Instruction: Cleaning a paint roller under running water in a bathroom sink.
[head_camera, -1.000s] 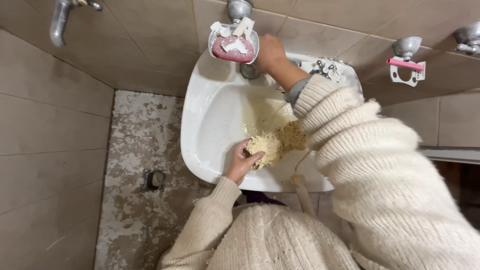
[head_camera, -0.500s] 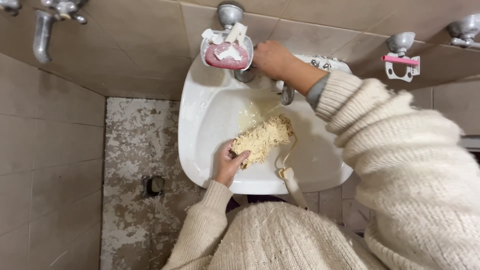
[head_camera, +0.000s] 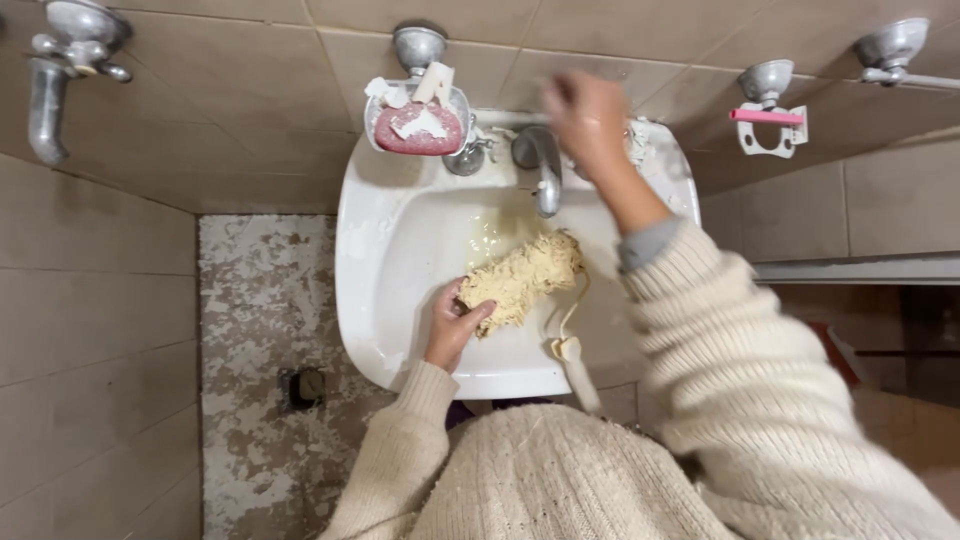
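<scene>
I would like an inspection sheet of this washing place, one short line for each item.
Surface: white ceramic sink, basin wet with yellowish water.
Job's things: pale yellow stringy mop head lying in the basin, its loop cord and pale handle end over the front rim.
Clutter: pink soap with white scraps in a wall dish.
Grippers: left hand grips the mop head; right hand, blurred, is raised near the metal tap.
Cables: nothing seen.
Surroundings: beige tiled walls, speckled floor, pink toothbrush in a holder.

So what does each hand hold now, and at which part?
The left hand grips the pale stringy mop head at its near end, inside the sink. The right hand is blurred near the tap; whether it holds anything cannot be told.
</scene>
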